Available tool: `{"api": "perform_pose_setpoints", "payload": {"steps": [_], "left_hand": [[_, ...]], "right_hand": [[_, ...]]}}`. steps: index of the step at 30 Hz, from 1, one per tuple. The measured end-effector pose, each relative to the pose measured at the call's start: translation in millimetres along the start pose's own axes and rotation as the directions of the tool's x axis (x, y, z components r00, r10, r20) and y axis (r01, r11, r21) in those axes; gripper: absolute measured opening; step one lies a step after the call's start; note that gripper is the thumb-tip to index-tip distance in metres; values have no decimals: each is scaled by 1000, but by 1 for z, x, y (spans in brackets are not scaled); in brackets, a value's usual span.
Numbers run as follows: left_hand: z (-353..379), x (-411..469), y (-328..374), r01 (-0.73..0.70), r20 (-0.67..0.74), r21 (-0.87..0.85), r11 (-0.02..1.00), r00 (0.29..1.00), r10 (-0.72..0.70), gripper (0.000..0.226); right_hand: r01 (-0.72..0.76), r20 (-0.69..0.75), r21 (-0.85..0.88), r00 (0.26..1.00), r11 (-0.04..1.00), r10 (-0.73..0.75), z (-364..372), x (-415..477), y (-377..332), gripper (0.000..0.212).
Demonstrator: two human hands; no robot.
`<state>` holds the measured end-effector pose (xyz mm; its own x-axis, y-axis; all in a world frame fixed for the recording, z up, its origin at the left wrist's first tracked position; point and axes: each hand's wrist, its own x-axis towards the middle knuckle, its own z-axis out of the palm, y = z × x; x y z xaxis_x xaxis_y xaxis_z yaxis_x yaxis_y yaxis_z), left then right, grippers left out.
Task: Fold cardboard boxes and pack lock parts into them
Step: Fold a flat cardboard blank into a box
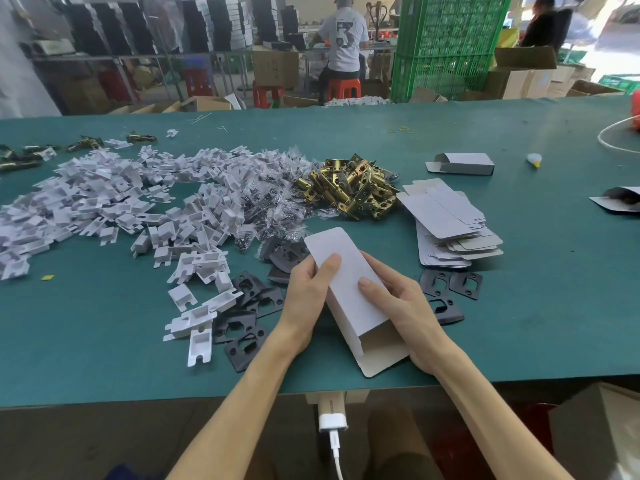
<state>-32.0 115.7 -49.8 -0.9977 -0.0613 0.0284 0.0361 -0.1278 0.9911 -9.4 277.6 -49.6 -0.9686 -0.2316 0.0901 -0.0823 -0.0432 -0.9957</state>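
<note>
Hands of a seated person hold a white cardboard box (349, 306) just above the near edge of a green table (104, 341), seen from a head camera looking down. The left hand (306, 296) grips the box's left side, thumb lying flat on the top face and fingers curled underneath. The right hand (398, 306) grips the right side the same way, thumb pressed on top. The box is long and narrow and angled away from the viewer. Its near end is open, showing a brown inside, with a flap hanging out toward the table edge. Its far flap sticks out straight. Just right of the box lies a fanned stack of flat box blanks (450, 230). Beyond the box sits a heap of brass latch bolts (349, 188), and next to them a spread of small clear bags of screws (277, 199). A wide pile of white inserts (121, 202) covers the left half of the table. Black strike plates (249, 317) lie scattered left of the hands, with a few more under and beside the right hand. One folded box (464, 163) lies alone at the far right. In the background a person (343, 39) sits on a red stool (343, 87) beside tall green crates (446, 39).
</note>
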Motion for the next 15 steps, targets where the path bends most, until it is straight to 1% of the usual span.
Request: {"api": "perform_pose_setpoints", "payload": {"steps": [2, 7, 9, 12, 15], "left_hand": [[0, 0, -1, -10, 9, 30, 1000, 1000, 10, 20], [0, 1, 0, -13, 28, 42, 999, 1000, 12, 22], [0, 2, 0, -12, 49, 41, 999, 999, 10, 26], [-1, 3, 0, 45, 36, -52, 998, 998, -43, 40], [-3, 5, -2, 57, -18, -105, 993, 998, -60, 40]], "right_hand": [[-4, 11, -15, 1000, 1000, 4, -1, 0, -1, 46], [-16, -15, 3, 1000, 1000, 16, -3, 2, -3, 42], [-16, -15, 11, 1000, 1000, 16, -3, 2, -4, 42], [-16, -4, 12, 1000, 1000, 16, -1, 2, -6, 41], [0, 14, -14, 1000, 1000, 0, 2, 1, -9, 45]]}}
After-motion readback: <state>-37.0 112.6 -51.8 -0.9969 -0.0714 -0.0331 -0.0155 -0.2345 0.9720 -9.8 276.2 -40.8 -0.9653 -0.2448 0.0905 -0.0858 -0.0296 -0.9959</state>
